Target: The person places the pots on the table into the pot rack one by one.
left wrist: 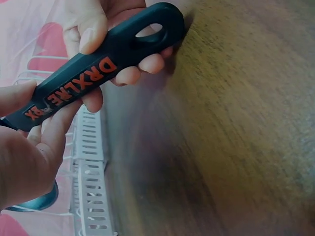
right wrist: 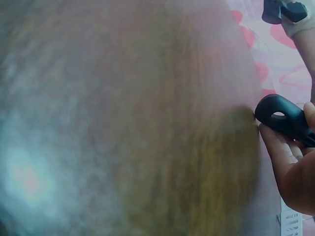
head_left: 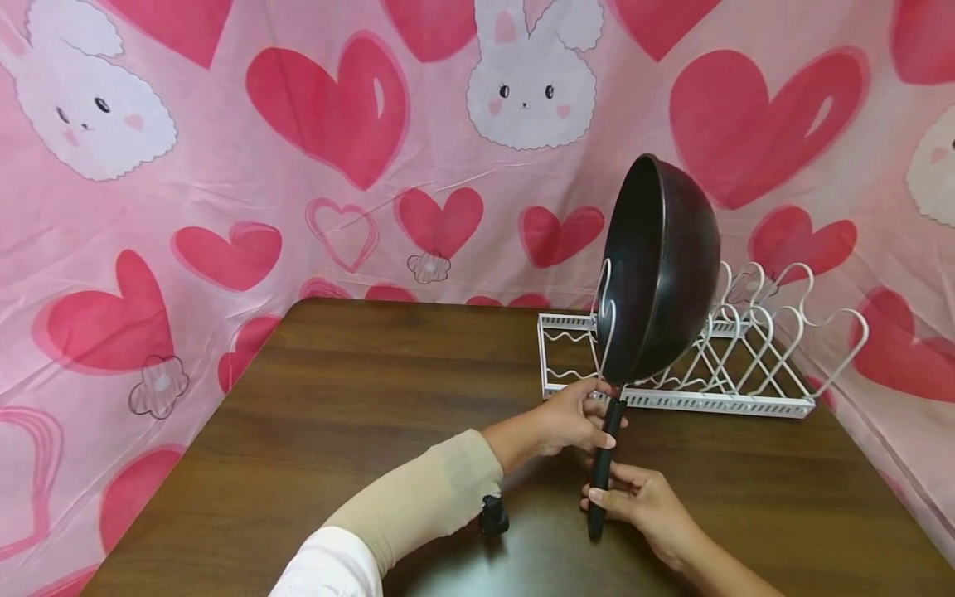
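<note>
A dark wok (head_left: 682, 265) stands on edge at the left part of a white wire rack (head_left: 716, 404), its hollow side facing left. Its black handle (head_left: 599, 489) points down toward the front of the table. My left hand (head_left: 570, 419) grips the handle near the wok's body. Lower down, my right hand (head_left: 645, 506) pinches the handle close to its free end. Red lettering and a hanging hole show on the handle (left wrist: 74, 78) in the left wrist view. The right wrist view shows the handle's end (right wrist: 280, 115) above my right fingers.
The rack's curved wire dividers (head_left: 802, 315) rise to the right of the wok. A brown wooden table (head_left: 388, 373) lies beneath everything. Behind it hangs a pink cloth (head_left: 440, 166) with hearts and rabbits. A small black device (head_left: 493, 516) is on the left wrist.
</note>
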A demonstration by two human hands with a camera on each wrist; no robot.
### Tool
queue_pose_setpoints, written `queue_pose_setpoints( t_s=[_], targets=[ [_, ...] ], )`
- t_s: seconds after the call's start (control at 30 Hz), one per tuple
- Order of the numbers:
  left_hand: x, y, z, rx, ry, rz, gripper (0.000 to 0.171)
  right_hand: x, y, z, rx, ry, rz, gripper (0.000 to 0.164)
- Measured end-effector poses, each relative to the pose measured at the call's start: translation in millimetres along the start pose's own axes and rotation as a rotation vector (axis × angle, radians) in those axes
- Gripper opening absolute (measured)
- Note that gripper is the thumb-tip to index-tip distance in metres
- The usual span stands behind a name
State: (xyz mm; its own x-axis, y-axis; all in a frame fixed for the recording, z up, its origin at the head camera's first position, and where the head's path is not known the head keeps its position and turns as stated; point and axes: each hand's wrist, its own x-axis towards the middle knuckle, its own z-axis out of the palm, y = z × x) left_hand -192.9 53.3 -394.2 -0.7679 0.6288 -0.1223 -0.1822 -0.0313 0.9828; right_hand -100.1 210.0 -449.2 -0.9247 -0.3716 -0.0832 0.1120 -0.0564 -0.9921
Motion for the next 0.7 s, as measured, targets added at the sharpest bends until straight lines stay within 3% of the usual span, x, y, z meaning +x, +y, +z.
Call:
queue_pose_setpoints(
  t_s=[0.37, 0.7],
  targets=[
    [-0.1, -6.5, -1.1, -0.046, 0.036, -0.030, 0.057, -0.3, 0.0, -1.9, -0.027, -0.041, -0.002, 0.056],
    [2.1, -4.1, -4.1, 0.017, 0.027, -0.054, 0.057, 6.2, -6.5, -2.6, -0.065, -0.007, 0.055, 0.052]
  ],
)
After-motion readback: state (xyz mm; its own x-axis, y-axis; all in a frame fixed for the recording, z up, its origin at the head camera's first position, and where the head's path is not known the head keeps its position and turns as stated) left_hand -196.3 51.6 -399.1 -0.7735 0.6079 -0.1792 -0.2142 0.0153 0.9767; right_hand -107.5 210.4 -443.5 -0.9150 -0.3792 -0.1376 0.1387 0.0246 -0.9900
